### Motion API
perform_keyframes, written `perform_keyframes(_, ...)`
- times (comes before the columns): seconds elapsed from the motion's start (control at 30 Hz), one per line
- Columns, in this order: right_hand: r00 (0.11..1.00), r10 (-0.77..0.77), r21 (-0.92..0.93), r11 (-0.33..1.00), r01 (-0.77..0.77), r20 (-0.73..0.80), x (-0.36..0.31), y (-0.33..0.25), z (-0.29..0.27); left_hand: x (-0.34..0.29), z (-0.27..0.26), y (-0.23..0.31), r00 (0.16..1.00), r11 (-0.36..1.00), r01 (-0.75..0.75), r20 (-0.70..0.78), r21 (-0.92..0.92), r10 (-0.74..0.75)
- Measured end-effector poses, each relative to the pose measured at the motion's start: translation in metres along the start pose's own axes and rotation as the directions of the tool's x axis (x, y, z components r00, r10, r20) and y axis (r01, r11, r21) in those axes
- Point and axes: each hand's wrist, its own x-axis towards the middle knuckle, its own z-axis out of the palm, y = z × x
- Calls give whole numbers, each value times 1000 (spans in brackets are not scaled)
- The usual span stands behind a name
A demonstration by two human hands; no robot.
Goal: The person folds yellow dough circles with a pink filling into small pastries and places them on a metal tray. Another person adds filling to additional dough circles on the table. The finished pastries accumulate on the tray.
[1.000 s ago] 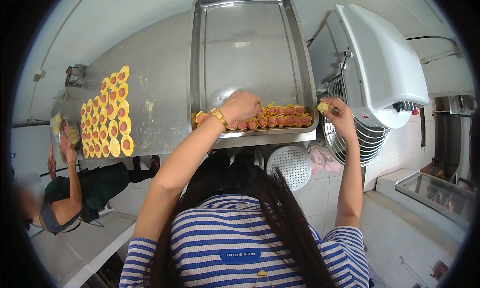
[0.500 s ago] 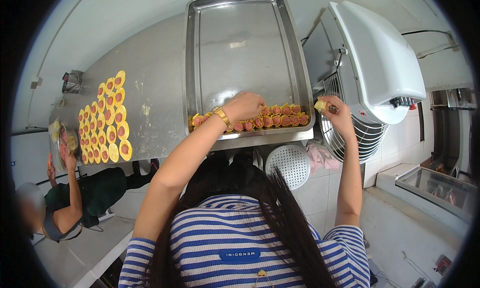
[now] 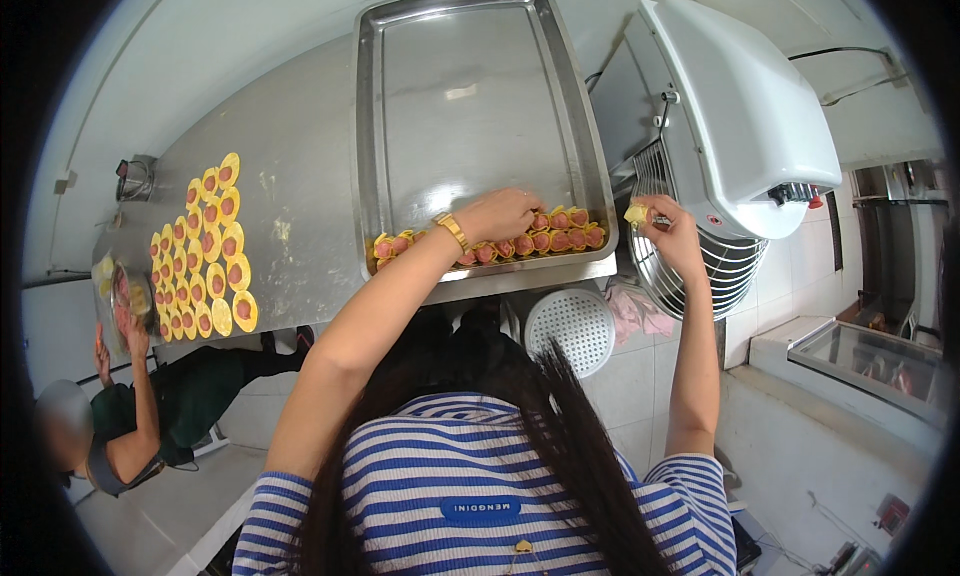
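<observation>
A large steel tray (image 3: 358,166) holds rows of small open-topped dumplings (image 3: 560,241) with yellow wrappers and pink filling along its near edge. My left hand (image 3: 495,218), with a gold watch at the wrist, reaches over the tray from the left. Its fingers are curled down at the upper row of dumplings; their tips, and whatever they grip, are hidden. Beyond the tray's right edge, my right hand (image 3: 672,238) is raised in front of a mixer's wire guard. It pinches one small yellow dumpling (image 3: 636,214) between thumb and fingers.
Yellow wrapper rounds (image 3: 211,241) topped with pink filling lie in rows on the steel table (image 3: 300,166). At far left, a co-worker (image 3: 170,406) has hands at a bowl (image 3: 135,291) of pink filling. A white mixer (image 3: 740,106) stands right; a perforated stool (image 3: 570,333) sits below.
The whole view has shifted slightly, with the tray and mixer appearing a little further left. Both hands stay in nearly the same places, and the dumpling remains in my right hand.
</observation>
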Motion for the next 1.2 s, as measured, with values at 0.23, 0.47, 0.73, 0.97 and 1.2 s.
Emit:
perform_keyframes(0.23,998,40,22,999,-39,-40,-8,-1,-2,-2,-3,2,999,992,33,16,120,-35)
perform_keyframes(0.47,999,28,36,999,-27,-38,-11,-3,-4,12,11,11,979,993,-97,-174,64,107)
perform_keyframes(0.73,999,21,25,999,-20,-46,-13,-4,-6,21,3,13,997,987,-4,78,161,-8)
perform_keyframes(0.97,999,3,56,998,0,-49,-15,-4,-5,21,10,15,996,991,-72,-36,113,77)
perform_keyframes(1.2,998,49,7,999,-49,-49,-20,0,-10,25,0,18,994,977,5,108,213,-29)
